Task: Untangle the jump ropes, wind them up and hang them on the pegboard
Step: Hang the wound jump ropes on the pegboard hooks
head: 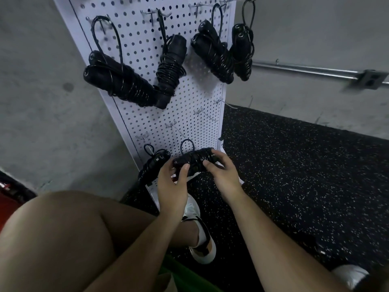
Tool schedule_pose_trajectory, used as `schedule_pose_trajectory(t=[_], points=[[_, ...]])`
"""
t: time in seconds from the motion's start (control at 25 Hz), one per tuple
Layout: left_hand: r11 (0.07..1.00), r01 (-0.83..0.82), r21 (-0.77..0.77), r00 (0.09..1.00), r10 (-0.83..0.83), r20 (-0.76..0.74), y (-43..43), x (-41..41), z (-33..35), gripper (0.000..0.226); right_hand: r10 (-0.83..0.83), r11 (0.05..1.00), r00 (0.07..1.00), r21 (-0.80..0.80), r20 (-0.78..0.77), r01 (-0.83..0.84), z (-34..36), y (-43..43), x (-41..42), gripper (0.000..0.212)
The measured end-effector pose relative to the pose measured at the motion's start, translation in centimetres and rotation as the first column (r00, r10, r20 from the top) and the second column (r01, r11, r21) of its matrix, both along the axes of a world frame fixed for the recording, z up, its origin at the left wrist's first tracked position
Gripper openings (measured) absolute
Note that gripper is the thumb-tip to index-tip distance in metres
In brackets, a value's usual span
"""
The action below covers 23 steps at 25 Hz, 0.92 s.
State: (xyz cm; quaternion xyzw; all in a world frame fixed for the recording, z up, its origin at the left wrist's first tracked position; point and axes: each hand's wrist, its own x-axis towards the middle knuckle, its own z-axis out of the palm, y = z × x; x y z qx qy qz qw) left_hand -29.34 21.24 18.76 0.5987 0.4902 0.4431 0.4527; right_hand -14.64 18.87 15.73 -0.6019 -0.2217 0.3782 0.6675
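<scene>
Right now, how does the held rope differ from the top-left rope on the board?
The held rope lies near level in the left hand and right hand, low by the pegboard; the top-left rope hangs tilted, high on a hook. The held rope's loop is short; the top-left rope's is long. Both are black, wound bundles.

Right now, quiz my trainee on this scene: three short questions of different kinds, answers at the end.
1. True or false: both the left hand and the right hand hold the wound rope in front of the pegboard.
2. How many top-row ropes hang on the pegboard? A) two B) four C) six
3. Fill in: the low-hanging rope is on the held rope's ___ side.
Key: 1 true; 2 B; 3 left.
</scene>
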Motion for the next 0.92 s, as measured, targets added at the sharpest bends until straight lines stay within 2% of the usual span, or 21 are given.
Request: schedule_pose_trajectory(t=[0.12, 0.28, 0.52, 0.72, 0.84, 0.92], points=[[0.999, -0.025, 0.048, 1.0, 0.025, -0.005, 0.7, 0.2, -0.6, 0.049, -0.034, 0.999, 0.999, -0.003, 0.029, 0.034, -0.1, 1.4, 0.0, 0.036], [0.99, -0.061, 0.129, 0.998, 0.061, 0.005, 2.0, 1.0, -1.1, 0.048, -0.073, 0.997, 0.997, 0.03, 0.015, 0.073, 0.2, 2.9, -0.1, 0.035], [0.969, -0.022, 0.245, 0.958, 0.091, -0.272, 3.9, 1.3, -2.9, 0.059, -0.03, 1.0, 0.987, 0.002, 0.155, 0.03, -0.4, 4.9, 0.0, 0.03], [0.964, 0.033, 0.262, 0.922, 0.072, -0.379, 4.7, 1.7, -3.9, 0.066, -0.03, 0.999, 0.962, -0.03, 0.27, 0.039, -1.9, 6.1, 0.0, 0.021], [0.952, 0.066, 0.298, 0.907, 0.067, -0.417, 4.9, 1.8, -4.5, 0.066, -0.029, 0.998, 0.958, -0.043, 0.285, 0.043, -2.3, 6.3, 0.1, 0.026], [0.925, 0.087, 0.369, 0.887, 0.097, -0.451, 4.8, 1.7, -4.8, 0.065, 0.0, 0.998, 0.937, -0.062, 0.35, 0.024, -2.5, 6.1, -0.2, 0.031]])
